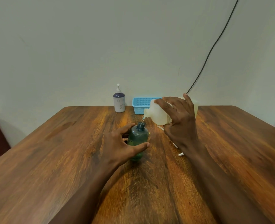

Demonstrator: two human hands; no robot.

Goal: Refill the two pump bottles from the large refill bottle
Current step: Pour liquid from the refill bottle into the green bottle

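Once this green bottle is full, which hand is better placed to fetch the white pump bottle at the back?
Probably the left hand. The white pump bottle stands back-left of the green bottle, on the left hand's side. The right hand holds the tilted refill bottle and would need to set it down first.

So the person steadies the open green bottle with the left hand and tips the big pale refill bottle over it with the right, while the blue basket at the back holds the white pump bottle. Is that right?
Not quite. The head view shows the white pump bottle standing on the table to the left of the blue basket, not in it. The rest holds: the left hand steadies the open green bottle, and the right hand tips the refill bottle over it.
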